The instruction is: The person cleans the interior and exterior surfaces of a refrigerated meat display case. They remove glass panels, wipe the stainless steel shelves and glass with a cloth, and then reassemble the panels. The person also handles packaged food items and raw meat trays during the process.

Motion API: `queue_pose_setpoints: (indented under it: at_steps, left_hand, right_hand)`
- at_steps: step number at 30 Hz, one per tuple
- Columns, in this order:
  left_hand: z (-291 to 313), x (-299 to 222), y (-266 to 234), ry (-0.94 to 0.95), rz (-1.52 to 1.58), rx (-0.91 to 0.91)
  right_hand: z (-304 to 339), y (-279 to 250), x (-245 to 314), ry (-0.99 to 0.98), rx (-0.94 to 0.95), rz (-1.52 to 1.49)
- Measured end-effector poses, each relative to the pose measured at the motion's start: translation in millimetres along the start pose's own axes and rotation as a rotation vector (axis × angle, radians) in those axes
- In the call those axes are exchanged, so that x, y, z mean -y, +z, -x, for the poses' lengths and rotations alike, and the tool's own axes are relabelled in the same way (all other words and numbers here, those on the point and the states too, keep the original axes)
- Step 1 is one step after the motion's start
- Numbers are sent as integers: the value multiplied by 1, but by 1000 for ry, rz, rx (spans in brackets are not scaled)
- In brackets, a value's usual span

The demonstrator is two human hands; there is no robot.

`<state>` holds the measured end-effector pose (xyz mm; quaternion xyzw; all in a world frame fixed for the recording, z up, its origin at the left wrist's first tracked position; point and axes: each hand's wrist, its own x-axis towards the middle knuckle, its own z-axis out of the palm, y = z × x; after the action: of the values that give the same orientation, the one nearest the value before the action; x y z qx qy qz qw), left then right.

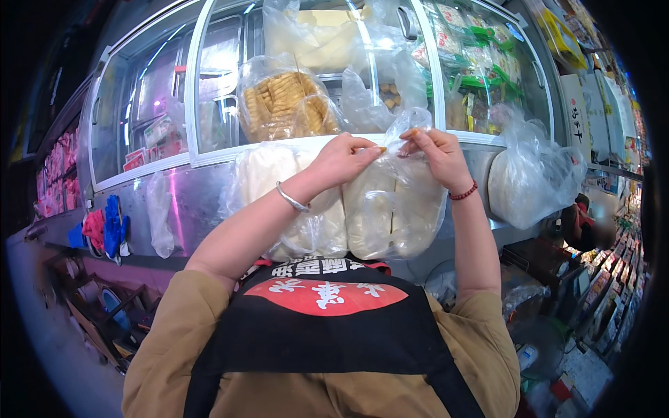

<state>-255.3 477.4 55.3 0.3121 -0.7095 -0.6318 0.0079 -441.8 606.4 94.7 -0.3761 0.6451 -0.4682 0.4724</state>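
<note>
In front of me a clear plastic bag (394, 209) of pale, whitish blocks sits on the metal ledge at the cooler's near edge. My left hand (350, 159) pinches the bag's gathered top from the left, thumb and fingers pressed together. On the other side my right hand (440, 159) has its thumb and fingertips closed on the same gathered plastic. Beside the left forearm, touching this bag, stands another clear bag (275, 171) with similar pale contents. What exactly the blocks are, I cannot tell.
Behind the hands stretches a glass-topped cooler (143, 90) with white frames. On it lies a bag of browned, sliced food (286, 104). Green-edged packets (481, 56) show at the right. Another filled bag (533, 174) stands right of my arm; blue gloves (115, 226) hang left.
</note>
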Motion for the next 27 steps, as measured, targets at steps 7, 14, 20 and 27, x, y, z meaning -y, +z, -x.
queue_pose_setpoints:
  at_steps: [7,14,20,27]
  left_hand:
    - [25,-7,-7,115,556,-98]
    - [104,-21,-42,262,488,-77]
    - [195,10,-56,371,305,-205]
    - [277,44,-73,507,179,-364]
  right_hand:
    - [6,-14,15,-170,-151,-221]
    - [23,-4,44,-458,-573,-139]
    - [54,75,49,-591,-539,-77]
    - [68,218,48,-376,-80,-121]
